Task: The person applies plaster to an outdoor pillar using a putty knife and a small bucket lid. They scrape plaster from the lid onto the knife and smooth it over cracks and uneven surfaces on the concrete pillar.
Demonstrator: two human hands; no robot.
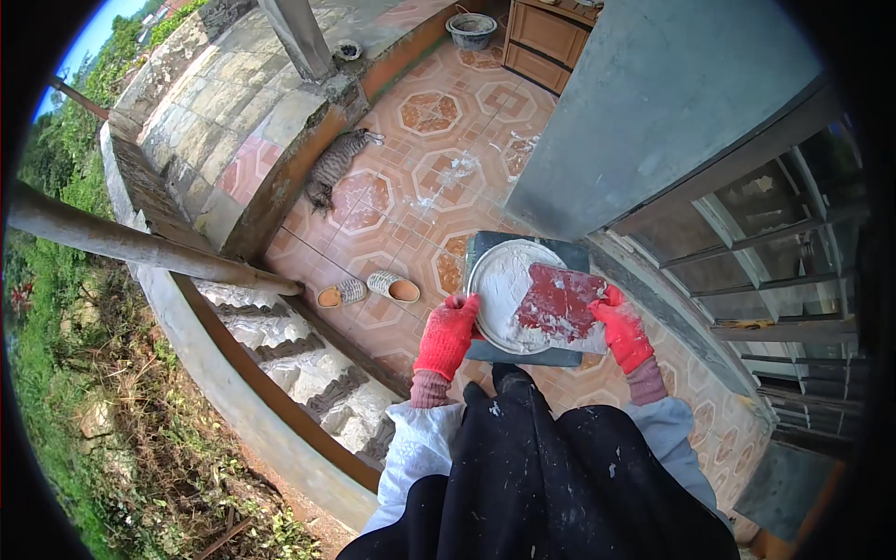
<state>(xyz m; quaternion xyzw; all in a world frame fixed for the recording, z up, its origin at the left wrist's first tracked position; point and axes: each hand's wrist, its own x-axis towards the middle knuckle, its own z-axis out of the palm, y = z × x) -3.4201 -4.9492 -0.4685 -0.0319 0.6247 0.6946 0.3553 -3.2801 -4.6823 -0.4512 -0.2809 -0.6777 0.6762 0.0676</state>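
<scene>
My left hand [445, 336], in a red knitted glove, grips the left rim of a round white tray [479, 264]. White plaster paste [504, 285] is spread across the tray. My right hand [623, 329], gloved in red too, is closed on the right end of a flat, dark red rectangular plastering board [563, 301]. White smears cover the board, and its left part lies over the tray and paste. Beneath the tray is a dark green square surface [485, 241]; whether they touch, I cannot tell.
A tabby cat [336, 170] lies on the patterned tile floor [411, 210] beside a low ledge. Two slippers [392, 286] are to the left. A bucket [471, 31] and wooden cabinet [546, 42] stand far off. A grey wall [653, 121] and windowed frame [775, 252] border the right.
</scene>
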